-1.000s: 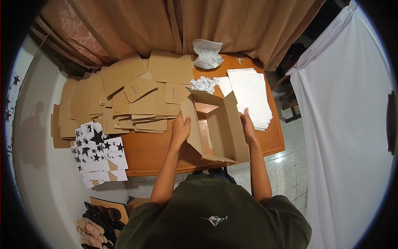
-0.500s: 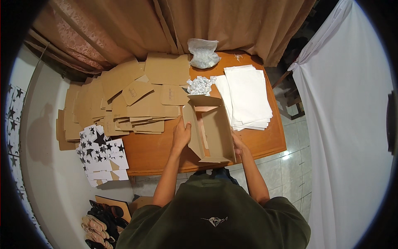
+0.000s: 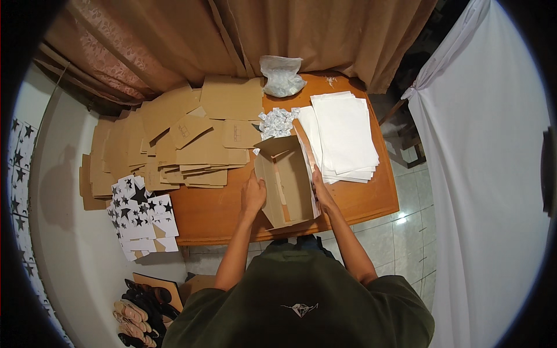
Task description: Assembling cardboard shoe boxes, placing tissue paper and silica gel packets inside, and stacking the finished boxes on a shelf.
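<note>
A partly folded cardboard box (image 3: 294,188), brown inside, is held over the front edge of the wooden table. Through a long slit in it the orange tabletop shows. My left hand (image 3: 253,194) grips its left wall, thumb on the near face. On the opposite side, my right hand (image 3: 321,188) holds the right wall, whose outer face looks whitish; some of those fingers are hidden behind the panel. Just beyond the box lies a heap of small white packets (image 3: 277,123). To its right rests a stack of white sheets (image 3: 346,136).
Flat brown cardboard pieces (image 3: 232,98) are piled over the table's left half. Star-printed white sheets (image 3: 142,214) overhang the left corner. A clear plastic bag (image 3: 282,81) of whitish contents stands at the back. Shoes (image 3: 139,313) sit on the floor at lower left.
The box has tilted and shifted slightly left, its right wall swinging outward at the far end. My right hand has moved left and up along that wall, showing more of itself.
</note>
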The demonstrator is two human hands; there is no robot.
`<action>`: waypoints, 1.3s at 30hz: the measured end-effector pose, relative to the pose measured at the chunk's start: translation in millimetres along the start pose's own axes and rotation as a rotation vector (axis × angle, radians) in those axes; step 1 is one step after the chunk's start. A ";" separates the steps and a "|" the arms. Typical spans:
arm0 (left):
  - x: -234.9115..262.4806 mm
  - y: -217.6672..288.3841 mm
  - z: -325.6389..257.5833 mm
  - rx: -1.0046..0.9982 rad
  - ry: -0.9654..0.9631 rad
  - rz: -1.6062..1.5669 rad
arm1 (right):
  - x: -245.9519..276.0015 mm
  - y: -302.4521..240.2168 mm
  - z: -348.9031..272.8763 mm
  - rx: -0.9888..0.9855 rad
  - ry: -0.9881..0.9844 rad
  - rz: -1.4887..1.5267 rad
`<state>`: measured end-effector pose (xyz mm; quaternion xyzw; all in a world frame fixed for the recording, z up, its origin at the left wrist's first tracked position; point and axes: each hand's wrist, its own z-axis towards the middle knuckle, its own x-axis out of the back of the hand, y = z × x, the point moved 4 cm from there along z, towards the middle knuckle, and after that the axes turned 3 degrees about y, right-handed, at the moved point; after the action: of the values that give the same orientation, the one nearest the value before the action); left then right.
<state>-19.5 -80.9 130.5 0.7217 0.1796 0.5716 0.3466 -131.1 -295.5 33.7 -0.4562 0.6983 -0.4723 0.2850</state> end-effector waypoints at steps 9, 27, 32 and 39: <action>-23.2 -8.5 4.3 -0.047 -0.012 0.033 | -1.7 -39.2 -16.6 0.088 -0.040 -0.313; -38.1 -16.4 4.6 0.004 0.007 -0.168 | 14.2 -17.2 -14.7 0.048 -0.015 -0.356; -25.1 -15.4 7.6 0.027 -0.012 -0.056 | -1.2 -34.8 -24.0 0.148 0.006 -0.566; -20.8 -10.4 5.0 0.123 -0.075 0.061 | -20.1 -43.2 -34.2 0.161 0.056 -0.660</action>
<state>-19.2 -88.8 108.1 0.7677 0.1790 0.5425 0.2904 -135.1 -269.5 86.2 -0.6204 0.4812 -0.6049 0.1326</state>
